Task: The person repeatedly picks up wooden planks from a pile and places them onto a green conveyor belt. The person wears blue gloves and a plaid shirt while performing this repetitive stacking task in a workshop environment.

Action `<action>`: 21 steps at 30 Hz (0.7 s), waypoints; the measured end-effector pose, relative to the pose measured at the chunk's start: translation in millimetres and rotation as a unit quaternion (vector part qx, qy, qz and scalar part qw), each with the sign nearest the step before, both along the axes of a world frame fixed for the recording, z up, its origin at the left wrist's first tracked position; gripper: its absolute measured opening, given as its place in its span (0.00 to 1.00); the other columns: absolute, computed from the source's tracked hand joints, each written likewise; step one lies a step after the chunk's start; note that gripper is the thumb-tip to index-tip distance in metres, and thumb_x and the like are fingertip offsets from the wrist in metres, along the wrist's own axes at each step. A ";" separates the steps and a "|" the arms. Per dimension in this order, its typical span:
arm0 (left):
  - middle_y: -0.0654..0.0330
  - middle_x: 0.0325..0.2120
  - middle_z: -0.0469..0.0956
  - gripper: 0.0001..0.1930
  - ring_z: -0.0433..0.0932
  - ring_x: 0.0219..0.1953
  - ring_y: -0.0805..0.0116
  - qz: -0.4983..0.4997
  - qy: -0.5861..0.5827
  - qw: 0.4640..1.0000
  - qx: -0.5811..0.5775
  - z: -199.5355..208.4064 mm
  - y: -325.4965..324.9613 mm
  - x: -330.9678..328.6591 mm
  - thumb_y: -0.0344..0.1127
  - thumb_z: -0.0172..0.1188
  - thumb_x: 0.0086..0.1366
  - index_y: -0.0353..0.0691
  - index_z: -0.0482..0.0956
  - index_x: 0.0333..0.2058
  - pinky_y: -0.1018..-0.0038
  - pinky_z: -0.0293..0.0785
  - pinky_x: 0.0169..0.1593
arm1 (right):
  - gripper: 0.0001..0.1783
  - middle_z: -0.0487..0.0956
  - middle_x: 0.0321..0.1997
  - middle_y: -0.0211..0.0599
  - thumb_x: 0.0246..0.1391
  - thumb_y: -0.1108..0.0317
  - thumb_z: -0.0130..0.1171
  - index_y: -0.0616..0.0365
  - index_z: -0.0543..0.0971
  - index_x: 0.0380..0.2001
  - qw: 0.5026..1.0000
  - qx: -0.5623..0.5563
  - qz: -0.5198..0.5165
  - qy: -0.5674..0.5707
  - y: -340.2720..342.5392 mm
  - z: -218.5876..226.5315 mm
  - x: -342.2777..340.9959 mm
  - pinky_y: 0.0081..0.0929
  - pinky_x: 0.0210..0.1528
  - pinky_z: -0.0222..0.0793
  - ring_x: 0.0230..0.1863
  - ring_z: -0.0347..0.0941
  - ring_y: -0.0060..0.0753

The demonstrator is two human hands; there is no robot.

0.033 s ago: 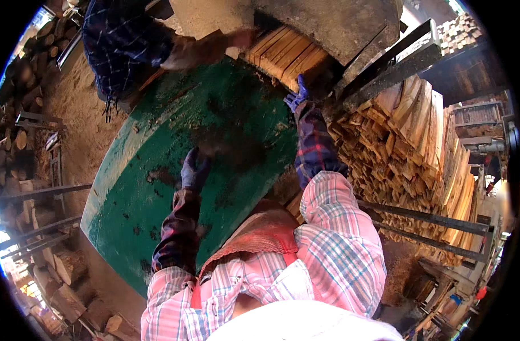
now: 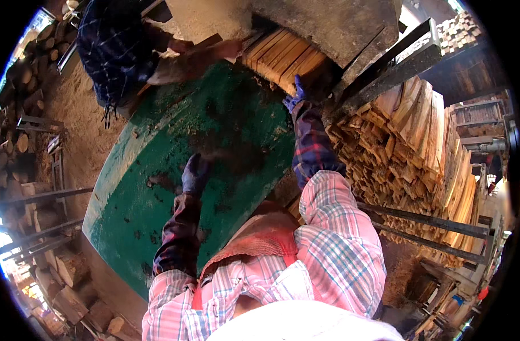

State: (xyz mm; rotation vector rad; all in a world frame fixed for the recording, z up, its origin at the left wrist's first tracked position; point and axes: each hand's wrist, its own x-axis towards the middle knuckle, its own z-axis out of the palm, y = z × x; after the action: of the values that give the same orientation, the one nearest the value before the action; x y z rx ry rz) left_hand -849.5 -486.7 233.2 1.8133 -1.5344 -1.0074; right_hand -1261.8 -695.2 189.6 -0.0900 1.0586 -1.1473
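Observation:
My left hand (image 2: 196,174), in a dark blue glove, hovers over or rests on the dirt-smeared green board (image 2: 140,199); I cannot tell which. Its fingers look loosely extended, with nothing visible in them. At the board's far right edge is my right hand (image 2: 295,98), in a blue-purple glove. Its fingers are apart, one reaching up against the near right end of a row of cut wood slats (image 2: 285,54). The slats lie side by side, at the edge of a dusty grey-brown surface (image 2: 328,25). Another person's hand (image 2: 229,50) is at the slats' left end.
A tall stack of split wood strips (image 2: 408,148) stands close on my right, beside metal bars (image 2: 425,219). The co-worker's dark checked sleeve (image 2: 115,51) is at the far left. Logs (image 2: 72,267) are piled along the left, with more metal bars (image 2: 38,196) nearby.
The co-worker's arm and body have shifted slightly left. My left hand has drawn a little nearer to me, its fingers looking less spread. My right hand stays at the slats.

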 end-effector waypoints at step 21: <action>0.53 0.49 0.69 0.28 0.71 0.47 0.63 -0.148 0.664 0.655 0.329 13.7 53.9 -233.5 0.55 0.46 0.64 0.39 0.65 0.54 0.67 0.66 0.52 | 0.37 0.68 0.49 0.35 0.45 0.68 0.63 0.56 0.58 0.58 0.932 -0.144 -0.088 0.321 506.5 70.9 167.6 0.23 0.39 0.68 0.41 0.69 0.27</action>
State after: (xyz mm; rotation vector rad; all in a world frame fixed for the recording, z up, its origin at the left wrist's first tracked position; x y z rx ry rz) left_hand -1082.9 -432.7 246.9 0.5360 -0.4459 -2.4707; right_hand -1094.2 -188.7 260.5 -0.6494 1.4836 -1.4791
